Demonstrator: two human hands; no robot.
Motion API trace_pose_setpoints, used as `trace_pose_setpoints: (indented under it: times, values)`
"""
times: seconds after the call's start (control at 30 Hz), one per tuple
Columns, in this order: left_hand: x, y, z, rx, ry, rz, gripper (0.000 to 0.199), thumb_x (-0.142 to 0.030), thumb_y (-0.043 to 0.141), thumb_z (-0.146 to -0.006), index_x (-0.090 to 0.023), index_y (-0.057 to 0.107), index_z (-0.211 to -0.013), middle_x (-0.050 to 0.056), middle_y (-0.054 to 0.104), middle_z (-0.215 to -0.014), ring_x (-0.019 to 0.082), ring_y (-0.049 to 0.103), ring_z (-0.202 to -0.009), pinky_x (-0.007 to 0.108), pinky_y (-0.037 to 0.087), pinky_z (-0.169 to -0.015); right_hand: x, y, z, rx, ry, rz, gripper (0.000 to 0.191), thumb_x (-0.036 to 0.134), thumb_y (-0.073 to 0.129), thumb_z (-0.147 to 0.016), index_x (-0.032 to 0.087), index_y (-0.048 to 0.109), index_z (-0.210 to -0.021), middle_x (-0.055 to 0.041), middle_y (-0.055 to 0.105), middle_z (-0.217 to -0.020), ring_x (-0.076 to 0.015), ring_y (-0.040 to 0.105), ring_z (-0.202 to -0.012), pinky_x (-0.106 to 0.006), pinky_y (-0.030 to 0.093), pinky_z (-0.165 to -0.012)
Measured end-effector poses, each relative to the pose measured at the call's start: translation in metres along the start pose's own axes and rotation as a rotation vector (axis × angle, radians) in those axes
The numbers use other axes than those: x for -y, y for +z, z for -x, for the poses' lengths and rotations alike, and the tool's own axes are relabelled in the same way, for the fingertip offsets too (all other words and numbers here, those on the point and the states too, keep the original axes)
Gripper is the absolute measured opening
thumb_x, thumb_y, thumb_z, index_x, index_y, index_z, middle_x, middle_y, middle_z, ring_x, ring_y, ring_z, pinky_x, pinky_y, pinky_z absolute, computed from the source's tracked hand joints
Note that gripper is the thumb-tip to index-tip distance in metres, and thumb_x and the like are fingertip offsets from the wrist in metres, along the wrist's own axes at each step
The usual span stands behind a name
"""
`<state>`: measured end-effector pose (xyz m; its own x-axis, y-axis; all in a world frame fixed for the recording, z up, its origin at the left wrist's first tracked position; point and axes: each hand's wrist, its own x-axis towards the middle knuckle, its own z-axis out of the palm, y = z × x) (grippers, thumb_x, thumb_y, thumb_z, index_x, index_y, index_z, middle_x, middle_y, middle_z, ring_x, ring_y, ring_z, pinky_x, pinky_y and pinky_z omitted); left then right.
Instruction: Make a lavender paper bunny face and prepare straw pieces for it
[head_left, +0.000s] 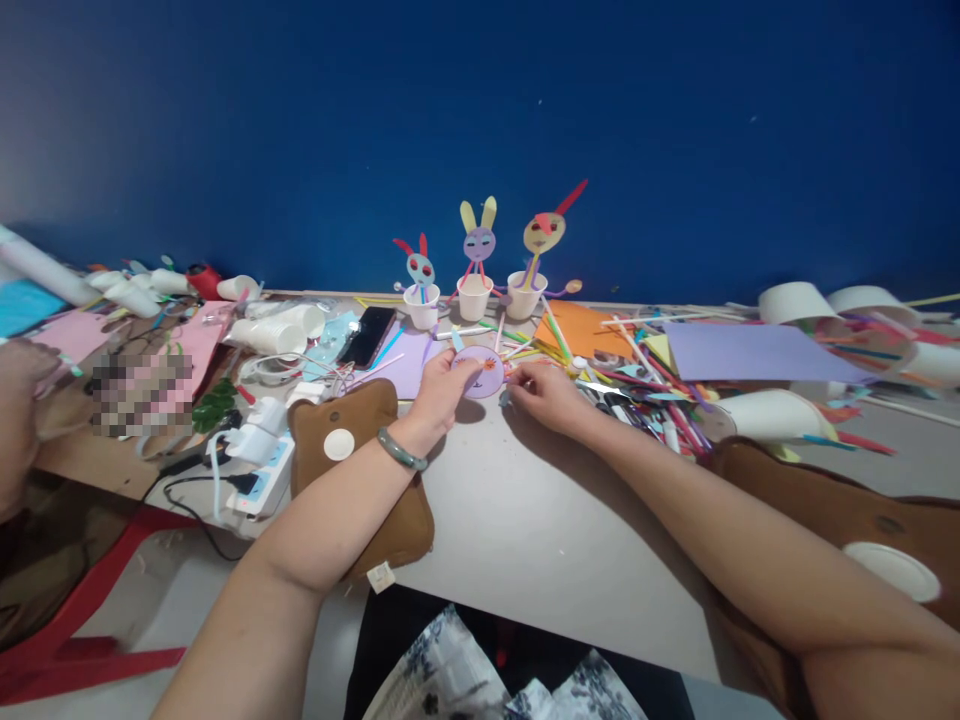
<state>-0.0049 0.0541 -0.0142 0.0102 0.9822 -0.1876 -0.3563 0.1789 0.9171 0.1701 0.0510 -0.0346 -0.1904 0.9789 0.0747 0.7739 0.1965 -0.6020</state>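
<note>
Between my hands is a round purple paper face [480, 376] with orange eyes and a small drawn mouth. My left hand [442, 388] pinches its left edge, the thumb lying over the front. At the right edge of the face, my right hand [541, 393] has its fingers pressed together on something small that I cannot make out. Behind them stand three white paper cups [474, 299] holding paper-faced figures; the middle one has a purple face [478, 244] with yellow ears.
A brown cushion [360, 500] lies under my left forearm, beside a power strip [262, 478]. Past it is a black phone [367, 338]. Markers and sticks [630, 378] clutter the right side. Another person's hand [26, 380] shows at far left.
</note>
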Motion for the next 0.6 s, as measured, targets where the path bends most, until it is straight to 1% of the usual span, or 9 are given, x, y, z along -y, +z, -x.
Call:
trace_pose_setpoints:
  times: [0.07,0.13,0.23,0.3,0.4,0.5,0.6]
  values:
    - [0.0,0.0,0.001,0.011,0.007,0.007,0.023,-0.022,0.076,-0.064,-0.015,0.065,-0.082,0.001,0.071,-0.077,0.015,0.065,-0.072,0.03,0.051,-0.075,0.004,-0.009,0.001,-0.047,0.018,-0.118,0.013,0.029,0.054,-0.087,0.021,0.06,-0.078,-0.0029,0.067,-0.073,-0.0164,0.059,-0.063,-0.028,0.045,-0.06]
    - [0.0,-0.001,0.001,0.027,0.023,0.013,0.022,-0.023,0.076,-0.064,-0.016,0.066,-0.082,0.002,0.072,-0.079,0.015,0.065,-0.074,0.03,0.051,-0.076,0.008,-0.02,0.004,-0.104,0.06,-0.323,0.015,0.036,0.06,-0.085,0.022,0.06,-0.079,0.0,0.062,-0.063,-0.0152,0.054,-0.055,-0.028,0.043,-0.054]
    - [0.002,-0.001,0.002,0.047,0.043,0.022,0.023,-0.024,0.078,-0.065,-0.016,0.066,-0.082,0.002,0.072,-0.08,0.015,0.065,-0.075,0.03,0.051,-0.076,0.012,-0.036,0.007,-0.133,0.127,-0.518,0.015,0.035,0.069,-0.081,0.023,0.062,-0.077,0.001,0.059,-0.058,-0.0129,0.049,-0.049,-0.028,0.042,-0.048]
    - [0.003,-0.001,0.003,0.059,0.032,0.026,0.025,-0.025,0.08,-0.064,-0.015,0.066,-0.082,0.003,0.072,-0.081,0.015,0.065,-0.074,0.03,0.05,-0.076,0.013,-0.042,0.008,-0.173,0.158,-0.566,0.016,0.034,0.074,-0.077,0.023,0.063,-0.076,0.0014,0.057,-0.056,-0.0123,0.048,-0.047,-0.028,0.043,-0.045]
    - [0.004,0.0,0.006,0.087,-0.001,0.014,0.029,-0.025,0.084,-0.062,-0.015,0.066,-0.082,0.004,0.071,-0.079,0.014,0.064,-0.071,0.03,0.05,-0.073,0.011,-0.044,0.009,-0.216,0.15,-0.588,0.018,0.034,0.078,-0.074,0.022,0.065,-0.077,0.0012,0.058,-0.058,-0.0113,0.048,-0.047,-0.027,0.044,-0.043]
    - [0.005,0.001,0.012,0.168,-0.016,-0.014,0.03,-0.027,0.085,-0.062,-0.016,0.067,-0.083,0.004,0.07,-0.079,0.014,0.062,-0.07,0.03,0.049,-0.072,0.01,-0.042,0.009,-0.222,0.136,-0.618,0.023,0.035,0.082,-0.07,0.021,0.066,-0.081,-0.0009,0.064,-0.066,-0.0124,0.053,-0.051,-0.026,0.046,-0.043]
    - [0.008,0.003,0.016,0.241,-0.015,-0.009,0.033,-0.03,0.087,-0.062,-0.015,0.069,-0.086,0.004,0.071,-0.083,0.014,0.063,-0.072,0.03,0.049,-0.074,0.01,-0.04,0.009,-0.217,0.134,-0.66,0.029,0.033,0.085,-0.067,0.02,0.066,-0.085,-0.0021,0.066,-0.072,-0.0142,0.059,-0.058,-0.025,0.047,-0.043]
